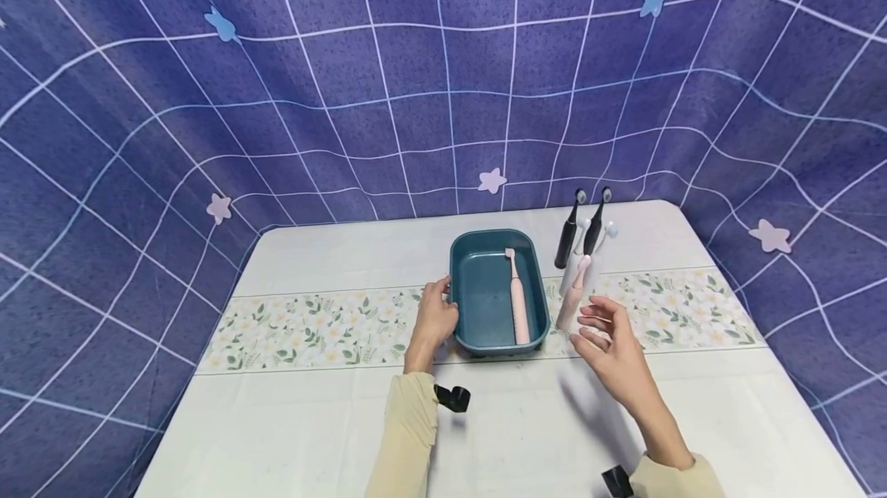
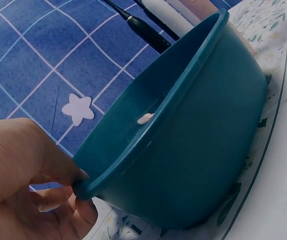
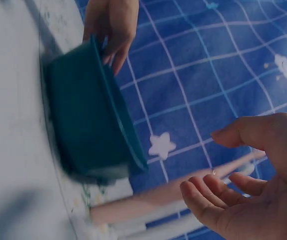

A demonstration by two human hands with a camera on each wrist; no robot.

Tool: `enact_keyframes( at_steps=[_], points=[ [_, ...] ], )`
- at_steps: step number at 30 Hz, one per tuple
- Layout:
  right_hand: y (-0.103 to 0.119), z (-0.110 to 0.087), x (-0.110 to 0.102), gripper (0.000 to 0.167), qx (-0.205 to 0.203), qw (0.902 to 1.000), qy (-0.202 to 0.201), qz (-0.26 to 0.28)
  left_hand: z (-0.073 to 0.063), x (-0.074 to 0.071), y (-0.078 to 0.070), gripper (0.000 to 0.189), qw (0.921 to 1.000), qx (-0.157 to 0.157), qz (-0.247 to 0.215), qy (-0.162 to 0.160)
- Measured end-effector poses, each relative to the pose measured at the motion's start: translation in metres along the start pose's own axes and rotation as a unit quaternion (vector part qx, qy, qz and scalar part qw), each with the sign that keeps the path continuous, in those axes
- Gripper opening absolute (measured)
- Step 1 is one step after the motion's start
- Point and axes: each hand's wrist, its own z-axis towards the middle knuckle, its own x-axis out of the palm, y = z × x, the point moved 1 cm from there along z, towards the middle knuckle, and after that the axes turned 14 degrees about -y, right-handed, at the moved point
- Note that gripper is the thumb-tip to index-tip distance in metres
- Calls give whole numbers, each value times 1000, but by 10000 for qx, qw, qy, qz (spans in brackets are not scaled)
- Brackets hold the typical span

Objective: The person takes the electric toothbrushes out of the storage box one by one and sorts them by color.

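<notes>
My left hand [image 1: 435,317] pinches the left rim of a teal plastic basin [image 1: 485,294], thumb over the edge and fingers beneath it in the left wrist view. Inside the basin, a pink electric toothbrush [image 1: 518,305] lies along the right side; only its pale head [image 2: 145,118] shows in the left wrist view. Another pink electric toothbrush [image 1: 571,304] stands upright just right of the basin. Beside it hovers my right hand [image 1: 613,348], fingers loosely bent and apart, holding nothing. In the right wrist view this brush [image 3: 153,197] passes behind the fingertips.
Behind the standing pink brush are two black electric toothbrushes [image 1: 567,242] and white ones [image 1: 594,265], partly overlapping. A white tablecloth [image 1: 312,421] with a floral band [image 1: 312,332] covers the table. A blue grid-patterned curtain [image 1: 388,121] rises along the back and sides.
</notes>
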Motion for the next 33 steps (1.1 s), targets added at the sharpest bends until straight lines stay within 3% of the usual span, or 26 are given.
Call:
enact_keyframes(
  at_steps=[8, 19, 27, 33],
  points=[
    [9, -2, 25, 59, -222, 9990, 329, -198, -1, -1, 1, 51, 10000, 0, -23, 11],
    [2, 24, 69, 63, -172, 9934, 911, -679, -1, 0, 3, 51, 10000, -39, -64, 53],
    [-4, 37, 86, 69, 124, 9844, 1151, -1323, -2, -1, 1, 51, 10000, -34, -74, 12],
    [-6, 43, 99, 75, 328, 9713, 1359, -1923, 0, -1, 1, 51, 10000, -5, -33, 0]
  ],
)
